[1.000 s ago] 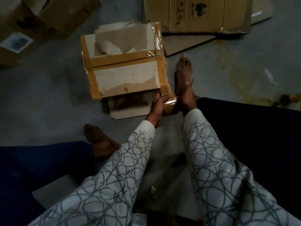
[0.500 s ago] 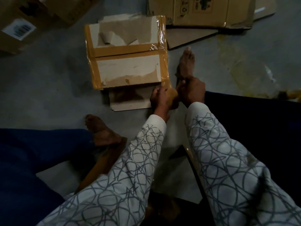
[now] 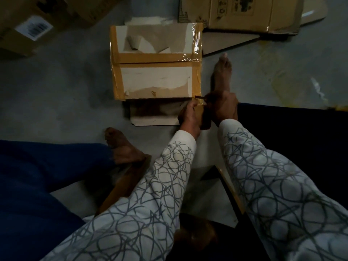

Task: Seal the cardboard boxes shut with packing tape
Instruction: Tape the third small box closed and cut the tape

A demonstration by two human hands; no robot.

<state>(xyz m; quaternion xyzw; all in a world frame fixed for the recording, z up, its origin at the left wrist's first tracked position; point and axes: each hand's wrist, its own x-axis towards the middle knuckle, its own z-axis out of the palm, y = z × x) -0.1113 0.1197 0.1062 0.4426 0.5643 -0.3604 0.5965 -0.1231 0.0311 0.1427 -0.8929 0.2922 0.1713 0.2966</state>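
The fingers (image 3: pixel 190 107) of our left hand (image 3: pixel 188 117) are curled tight round the tape roll (image 3: pixel 204 119). The fingers (image 3: pixel 209 97) of our right hand (image 3: pixel 224 106) are pressed together and pinch a small dark stick (image 3: pixel 199 97). It is too dim to tell what the stick is. Its tip touches the near right corner of the box (image 3: pixel 156 80). Both hands sit side by side at that corner, with the roll between them.

We sit on a grey floor (image 3: pixel 56 87). It looks hard and a bit rough, with pale stains on the right side. The room is dim.

The box stands on the floor in front of us. It is square, made of brown card, and its white skin is torn off in patches. Shiny brown tape (image 3: pixel 150 58) runs across its middle and along its left and right edges. The tape on the right edge is crinkled. A flat bit of card (image 3: pixel 154 119) sticks out from under the near edge of the box.

Our bare right foot (image 3: pixel 222 72) lies just beside the box, and our left foot (image 3: pixel 122 147) rests nearer to us. Our sleeves (image 3: pixel 273 185) are white with grey scribbly loops. Far left stands another carton (image 3: pixel 11 44) with a white bar-code label (image 3: pixel 33 28). Far right lies a flattened carton (image 3: pixel 254 17) with dark printed marks.
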